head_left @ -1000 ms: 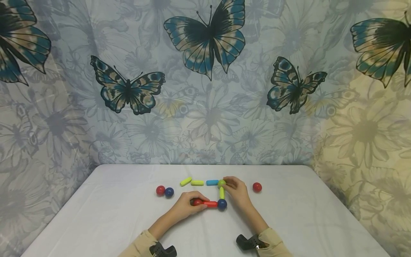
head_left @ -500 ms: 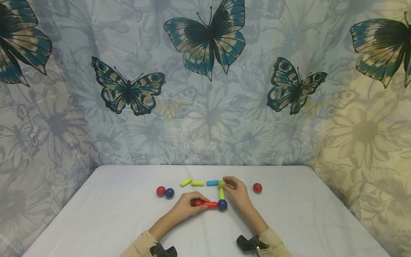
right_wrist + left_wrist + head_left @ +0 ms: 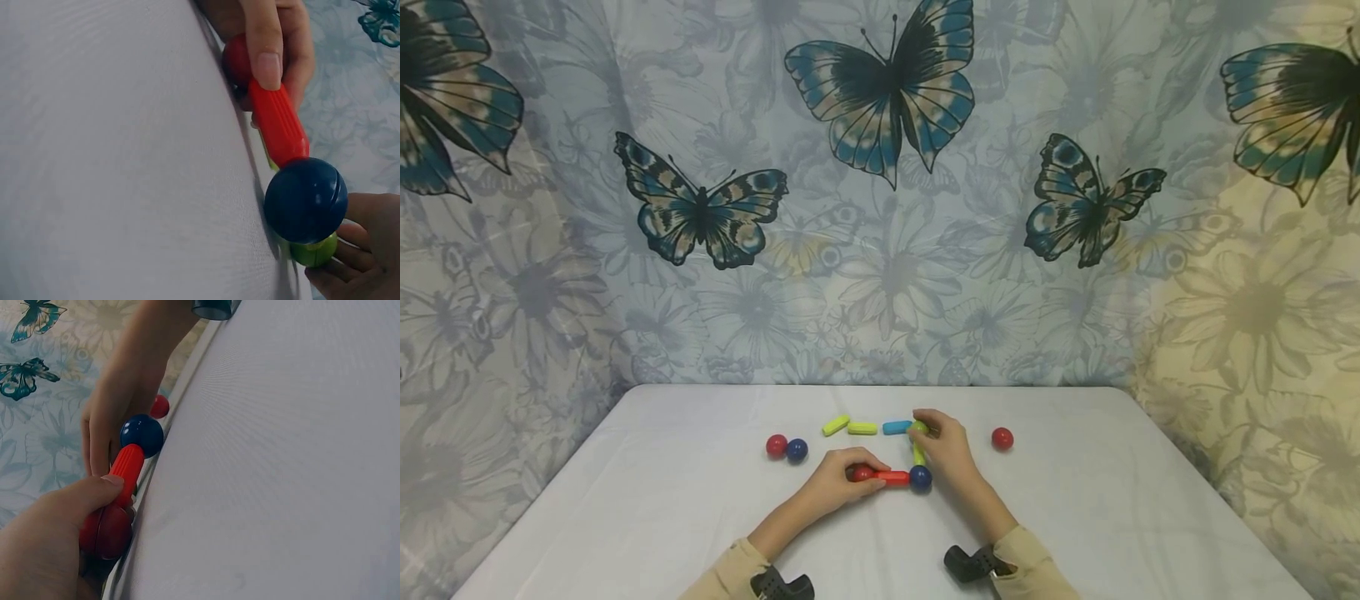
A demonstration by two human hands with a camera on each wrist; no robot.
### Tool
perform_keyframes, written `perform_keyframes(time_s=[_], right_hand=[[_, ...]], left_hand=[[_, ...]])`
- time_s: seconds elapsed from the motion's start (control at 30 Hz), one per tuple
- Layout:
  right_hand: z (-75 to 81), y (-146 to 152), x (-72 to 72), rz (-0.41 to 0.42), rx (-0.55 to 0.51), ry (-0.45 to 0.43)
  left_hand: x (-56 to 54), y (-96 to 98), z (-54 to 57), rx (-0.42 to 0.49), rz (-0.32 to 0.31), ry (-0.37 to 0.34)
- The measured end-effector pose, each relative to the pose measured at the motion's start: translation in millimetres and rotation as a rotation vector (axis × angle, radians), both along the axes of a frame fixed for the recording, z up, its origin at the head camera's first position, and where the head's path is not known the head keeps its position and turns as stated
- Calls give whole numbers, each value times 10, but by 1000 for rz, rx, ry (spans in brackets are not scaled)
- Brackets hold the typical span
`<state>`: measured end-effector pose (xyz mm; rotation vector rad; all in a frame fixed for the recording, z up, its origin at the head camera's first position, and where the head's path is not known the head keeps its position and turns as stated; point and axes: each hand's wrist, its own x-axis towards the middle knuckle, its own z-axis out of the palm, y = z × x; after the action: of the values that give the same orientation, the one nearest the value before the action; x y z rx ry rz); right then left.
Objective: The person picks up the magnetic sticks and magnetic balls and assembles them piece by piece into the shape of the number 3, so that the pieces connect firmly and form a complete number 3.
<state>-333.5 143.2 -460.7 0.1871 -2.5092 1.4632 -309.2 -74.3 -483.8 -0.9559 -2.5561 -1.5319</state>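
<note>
My left hand grips a red rod near its left end, thumb on top, its fingers around the red ball there. At the rod's other end sits a dark blue ball. From that ball a yellow-green rod runs back to a green ball, which my right hand pinches between thumb and fingers. A light blue rod lies just left of the green ball, its right end close to the fingertips. The right hand partly covers the green ball.
Two loose yellow-green rods lie at the back of the white table. To the left, a red ball and a dark blue ball sit side by side. Another red ball stands on the right. Butterfly-print cloth hangs behind.
My right hand has shifted slightly left, and its thumb and fingers now cover more of the green ball. The left hand stays in place with the red rod.
</note>
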Motion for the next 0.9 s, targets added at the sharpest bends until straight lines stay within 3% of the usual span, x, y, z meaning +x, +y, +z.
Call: perform_keyframes(time_s=[0.3, 0.6, 0.9], right_hand=[[29, -112, -48, -6, 118, 5], [52, -197, -73, -81, 195, 58], [62, -251, -84, -45, 225, 58]], left_hand=[[-5, 0, -4, 10, -6, -1], [-13, -10, -7, -1, -4, 2], [-2, -9, 3, 4, -11, 1]])
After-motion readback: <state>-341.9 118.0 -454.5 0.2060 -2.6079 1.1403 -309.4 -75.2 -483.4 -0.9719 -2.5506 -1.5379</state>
